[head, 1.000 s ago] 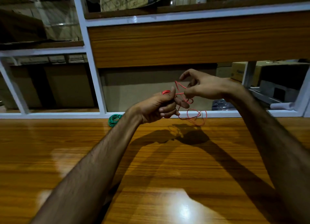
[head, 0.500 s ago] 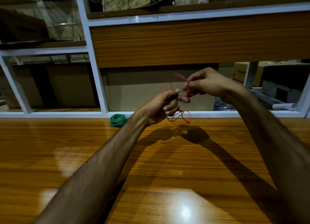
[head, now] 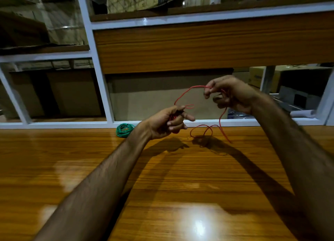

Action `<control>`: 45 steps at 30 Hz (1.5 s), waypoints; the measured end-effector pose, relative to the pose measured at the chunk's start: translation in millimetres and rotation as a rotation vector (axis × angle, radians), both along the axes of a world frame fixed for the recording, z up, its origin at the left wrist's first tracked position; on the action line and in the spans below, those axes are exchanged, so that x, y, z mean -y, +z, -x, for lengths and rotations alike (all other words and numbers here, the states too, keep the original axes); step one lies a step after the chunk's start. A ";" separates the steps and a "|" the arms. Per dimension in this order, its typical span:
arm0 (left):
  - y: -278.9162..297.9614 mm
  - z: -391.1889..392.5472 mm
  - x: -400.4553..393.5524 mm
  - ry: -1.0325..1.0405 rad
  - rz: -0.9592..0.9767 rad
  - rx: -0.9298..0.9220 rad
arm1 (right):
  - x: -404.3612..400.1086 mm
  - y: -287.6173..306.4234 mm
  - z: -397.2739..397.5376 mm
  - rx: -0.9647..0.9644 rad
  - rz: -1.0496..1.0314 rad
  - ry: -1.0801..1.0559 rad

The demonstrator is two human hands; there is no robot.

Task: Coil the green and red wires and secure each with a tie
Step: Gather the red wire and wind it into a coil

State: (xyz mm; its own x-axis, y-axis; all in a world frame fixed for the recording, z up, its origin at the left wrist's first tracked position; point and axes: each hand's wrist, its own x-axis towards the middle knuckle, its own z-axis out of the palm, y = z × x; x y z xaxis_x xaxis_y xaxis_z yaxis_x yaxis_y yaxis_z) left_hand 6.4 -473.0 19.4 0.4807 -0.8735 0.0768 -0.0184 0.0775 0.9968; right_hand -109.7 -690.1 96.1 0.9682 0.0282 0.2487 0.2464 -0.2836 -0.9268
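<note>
Both hands are raised above the surface (head: 90, 168), the left hand (head: 162, 122) lower and nearer, the right hand (head: 233, 94) higher and to its right. A wire (head: 188, 90) arcs between them; below the right hand it drops and loops onto the surface. A coiled wire (head: 124, 130) lies on the surface left of the left hand, against the shelving frame (head: 101, 74) behind.
</note>
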 end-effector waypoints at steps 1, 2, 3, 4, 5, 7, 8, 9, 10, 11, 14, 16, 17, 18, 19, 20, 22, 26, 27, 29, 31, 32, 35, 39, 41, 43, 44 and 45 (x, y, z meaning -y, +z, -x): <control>-0.4 0.7 -0.9 -0.027 -0.029 0.010 | 1.8 -0.8 -0.6 0.011 -0.017 0.021; -0.6 1.3 -1.3 -0.054 -0.056 0.016 | 2.6 -1.0 -0.8 0.024 -0.019 0.026; -0.2 1.7 -1.2 -0.080 -0.082 0.018 | 3.2 -1.2 -1.2 0.039 -0.016 0.018; 0.2 2.3 -1.4 -0.109 -0.106 0.023 | 4.4 -2.0 -1.9 0.056 -0.011 -0.015; 1.0 3.0 -1.5 -0.145 -0.125 0.033 | 5.1 -3.0 -2.6 0.081 -0.007 -0.073; 3.4 4.7 -1.5 -0.221 -0.150 0.055 | 9.3 -6.9 -7.2 0.160 0.070 -0.265; 4.8 5.2 -1.7 -0.259 -0.158 0.062 | 12.0 -10.3 -11.3 0.212 0.164 -0.375; 6.8 6.0 -2.1 -0.301 -0.157 0.066 | 14.6 -14.8 -16.3 0.259 0.264 -0.469; 8.9 7.3 -2.5 -0.344 -0.149 0.068 | 17.0 -20.2 -21.4 0.296 0.345 -0.544; 11.2 8.2 -2.2 -0.385 -0.136 0.067 | 20.6 -26.8 -26.3 0.313 0.403 -0.606; 16.9 12.7 -0.4 -0.470 -0.070 0.057 | 31.0 -44.5 -32.7 0.294 0.605 -0.721; 19.5 14.4 0.2 -0.475 -0.006 0.028 | 35.7 -52.4 -34.8 0.197 0.740 -0.680; 20.4 14.8 0.1 -0.464 0.021 0.011 | 34.7 -54.9 -35.9 0.129 0.788 -0.619; 20.6 15.0 0.2 -0.444 0.045 -0.003 | 31.5 -56.0 -36.2 0.071 0.847 -0.560; 19.7 15.0 0.9 -0.416 0.062 -0.012 | 26.5 -55.5 -36.8 0.031 0.917 -0.515; 18.3 14.9 1.6 -0.381 0.076 -0.015 | 20.3 -53.1 -37.3 0.019 0.982 -0.490; 13.5 12.3 3.5 -0.312 0.091 -0.022 | 7.4 -46.3 -40.1 0.057 1.047 -0.464; 6.8 3.8 4.8 -0.224 0.115 -0.059 | -23.3 -26.5 -32.7 0.236 0.923 -0.279; 6.8 1.9 3.7 -0.197 0.128 -0.075 | -29.1 -22.2 -29.0 0.234 0.864 -0.240; 8.1 0.4 1.1 -0.144 0.158 -0.111 | -35.7 -15.6 -23.6 0.171 0.683 -0.137; 10.2 3.7 -0.3 -0.102 0.179 -0.125 | -35.7 -14.7 -21.6 0.169 0.562 -0.081; 10.9 5.5 0.4 -0.088 0.184 -0.129 | -35.2 -15.9 -20.8 0.185 0.527 -0.078; 10.4 8.7 3.3 -0.071 0.179 -0.129 | -34.0 -25.7 -23.1 0.165 0.397 -0.073; 6.1 1.3 1.7 -0.081 0.170 -0.098 | -30.6 -39.2 -34.8 0.129 0.352 -0.150; 5.6 0.2 0.4 -0.068 0.175 -0.100 | -29.9 -42.4 -37.0 0.131 0.311 -0.151; 6.1 1.0 -0.1 -0.055 0.181 -0.118 | -31.1 -43.5 -36.8 0.152 0.234 -0.146; 6.3 0.7 -0.4 -0.053 0.181 -0.123 | -32.1 -42.8 -35.7 0.161 0.184 -0.128; 6.2 0.2 -1.0 -0.056 0.179 -0.122 | -32.7 -42.3 -35.3 0.163 0.118 -0.099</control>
State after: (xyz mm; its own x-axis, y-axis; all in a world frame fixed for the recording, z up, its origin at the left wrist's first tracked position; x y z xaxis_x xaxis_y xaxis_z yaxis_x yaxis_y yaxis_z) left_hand 6.1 -472.0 25.6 0.4470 -0.8768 0.1773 0.1105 0.2508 0.9617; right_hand -74.5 -657.4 53.8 0.9150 -0.0269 0.4025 0.3555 -0.4179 -0.8361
